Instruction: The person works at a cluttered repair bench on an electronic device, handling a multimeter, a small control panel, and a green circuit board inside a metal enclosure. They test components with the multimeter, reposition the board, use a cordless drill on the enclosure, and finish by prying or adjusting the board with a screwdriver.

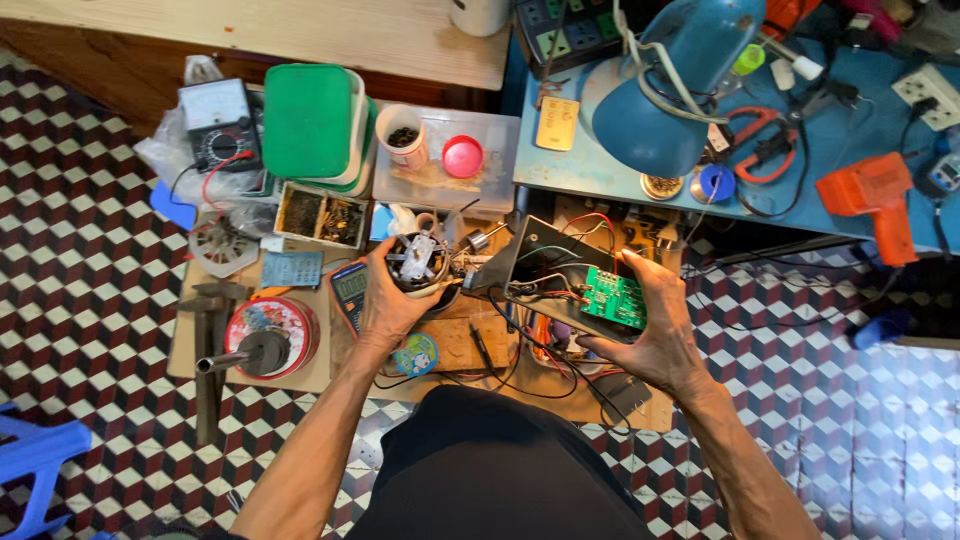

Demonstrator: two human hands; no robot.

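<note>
Notably, the left hand (392, 300) was clamped around a small motor (418, 262), fingers wrapped under its body. Meanwhile the right hand (655, 335) gripped a black housing (548, 262) holding a green circuit board (612, 297), above the cluttered wooden board (470, 345), near the blue lamp (670, 85).

A blue lamp (680, 85) and an orange tool (877, 195) sit on the blue bench (600, 170); green-lidded boxes (315, 125) and an analog meter (222, 125) lie toward the low board's (300, 372) far edge.

Both hands raised, left (392, 300) and right (655, 330) fingers curled, gripping.
</note>
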